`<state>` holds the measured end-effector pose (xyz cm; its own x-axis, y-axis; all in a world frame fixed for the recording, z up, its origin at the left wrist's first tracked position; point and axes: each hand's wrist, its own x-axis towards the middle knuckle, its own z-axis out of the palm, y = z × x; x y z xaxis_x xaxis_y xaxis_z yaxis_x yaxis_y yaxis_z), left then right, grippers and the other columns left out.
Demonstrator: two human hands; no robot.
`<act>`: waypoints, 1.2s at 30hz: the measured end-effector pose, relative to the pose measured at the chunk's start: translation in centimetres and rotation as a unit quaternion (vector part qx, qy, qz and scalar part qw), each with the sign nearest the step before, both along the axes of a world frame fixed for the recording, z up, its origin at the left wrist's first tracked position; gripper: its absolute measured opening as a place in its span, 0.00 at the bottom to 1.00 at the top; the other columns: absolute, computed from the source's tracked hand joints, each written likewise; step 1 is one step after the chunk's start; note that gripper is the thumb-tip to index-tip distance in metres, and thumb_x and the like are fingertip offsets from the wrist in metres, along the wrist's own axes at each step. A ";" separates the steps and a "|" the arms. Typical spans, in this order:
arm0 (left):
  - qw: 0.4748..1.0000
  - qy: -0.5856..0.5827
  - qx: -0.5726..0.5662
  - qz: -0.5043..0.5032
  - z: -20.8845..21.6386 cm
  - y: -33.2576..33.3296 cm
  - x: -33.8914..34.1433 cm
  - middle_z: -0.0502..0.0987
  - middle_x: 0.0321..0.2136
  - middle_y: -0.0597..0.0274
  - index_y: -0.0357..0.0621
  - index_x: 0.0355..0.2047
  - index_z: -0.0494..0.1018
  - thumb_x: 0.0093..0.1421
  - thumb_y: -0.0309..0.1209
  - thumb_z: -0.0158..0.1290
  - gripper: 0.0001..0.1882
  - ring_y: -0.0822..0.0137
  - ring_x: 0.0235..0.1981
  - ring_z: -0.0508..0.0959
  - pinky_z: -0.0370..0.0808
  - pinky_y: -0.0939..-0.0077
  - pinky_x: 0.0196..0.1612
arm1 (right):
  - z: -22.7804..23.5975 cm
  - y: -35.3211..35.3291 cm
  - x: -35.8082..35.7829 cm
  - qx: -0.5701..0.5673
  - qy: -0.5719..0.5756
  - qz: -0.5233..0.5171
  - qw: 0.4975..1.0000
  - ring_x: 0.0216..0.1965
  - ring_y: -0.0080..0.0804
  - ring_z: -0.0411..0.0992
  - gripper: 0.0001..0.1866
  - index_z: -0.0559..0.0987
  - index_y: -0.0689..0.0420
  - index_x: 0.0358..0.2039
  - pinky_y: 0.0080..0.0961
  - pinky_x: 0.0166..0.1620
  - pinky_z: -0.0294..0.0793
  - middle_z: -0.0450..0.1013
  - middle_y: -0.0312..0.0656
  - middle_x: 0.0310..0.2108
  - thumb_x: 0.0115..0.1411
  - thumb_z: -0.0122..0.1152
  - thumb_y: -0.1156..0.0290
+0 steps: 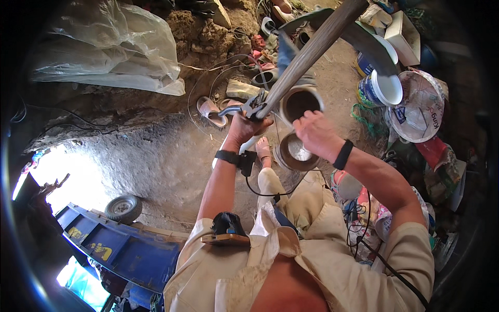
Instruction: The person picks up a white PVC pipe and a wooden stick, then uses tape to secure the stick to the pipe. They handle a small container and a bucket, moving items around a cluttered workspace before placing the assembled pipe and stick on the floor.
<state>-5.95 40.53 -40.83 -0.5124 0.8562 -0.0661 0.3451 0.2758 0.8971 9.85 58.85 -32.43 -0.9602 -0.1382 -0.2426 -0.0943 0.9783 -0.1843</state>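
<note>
My left hand (248,127) is closed round a pair of pliers (254,106) with blue-grey handles. It also grips the lower end of a long wooden shaft (312,53), which slants up to the right and carries a curved metal pickaxe head (371,52). My right hand (316,132), slightly blurred, has its fingers drawn together just right of the shaft's end; whatever they hold, if anything, does not show. Below and behind it stand two round brown pots (304,102), (294,151), the nearer one with something pale inside. A thin wire (191,99) loops left of the pliers.
Sandals (212,112) and other shoes lie beyond my hands. On the right are white-and-blue buckets (382,89), a round sack-covered item (416,106) and piled bags. Plastic sheeting (114,47) hangs at upper left. A blue metal panel (122,249) and a wheel (123,208) are lower left.
</note>
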 end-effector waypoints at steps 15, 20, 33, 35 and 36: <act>0.947 -0.306 -0.034 0.095 -0.7 -1.8 -0.4 0.80 0.32 0.67 0.34 0.41 0.77 0.42 0.28 0.73 0.25 0.75 0.30 0.75 0.75 0.76 0.36 | -2.4 -5.4 0.7 -0.037 -0.069 0.034 0.996 0.39 0.38 0.73 0.07 0.76 0.55 0.30 0.35 0.44 0.71 0.76 0.40 0.28 0.49 0.58 0.70; 0.969 -0.227 -0.041 0.087 -0.3 -3.5 -0.2 0.79 0.33 0.65 0.38 0.39 0.75 0.42 0.32 0.72 0.24 0.73 0.33 0.76 0.76 0.73 0.39 | -2.1 -2.6 3.5 -0.054 -0.114 -0.055 0.990 0.41 0.39 0.74 0.10 0.76 0.55 0.31 0.38 0.46 0.71 0.76 0.41 0.30 0.45 0.61 0.73; 0.894 -0.214 0.020 0.394 11.0 -18.1 0.2 0.76 0.32 0.67 0.44 0.34 0.75 0.50 0.24 0.64 0.12 0.73 0.34 0.76 0.72 0.78 0.41 | -2.5 16.0 15.6 -0.092 0.055 -0.418 0.902 0.40 0.60 0.73 0.09 0.77 0.61 0.33 0.48 0.42 0.73 0.76 0.56 0.32 0.49 0.57 0.73; 0.887 -0.214 0.045 0.406 13.5 -19.4 2.3 0.75 0.32 0.67 0.44 0.35 0.73 0.51 0.22 0.62 0.12 0.72 0.36 0.75 0.71 0.76 0.47 | -1.8 18.5 17.0 -0.130 0.055 -0.441 0.887 0.41 0.60 0.73 0.10 0.77 0.61 0.34 0.46 0.42 0.73 0.76 0.57 0.33 0.49 0.56 0.73; 0.888 -0.205 0.067 0.405 14.6 -19.6 3.5 0.75 0.32 0.66 0.44 0.35 0.72 0.52 0.21 0.61 0.11 0.71 0.37 0.75 0.71 0.74 0.49 | -1.4 19.5 17.7 -0.152 0.054 -0.450 0.878 0.41 0.60 0.73 0.11 0.77 0.62 0.34 0.46 0.43 0.73 0.76 0.57 0.33 0.49 0.56 0.74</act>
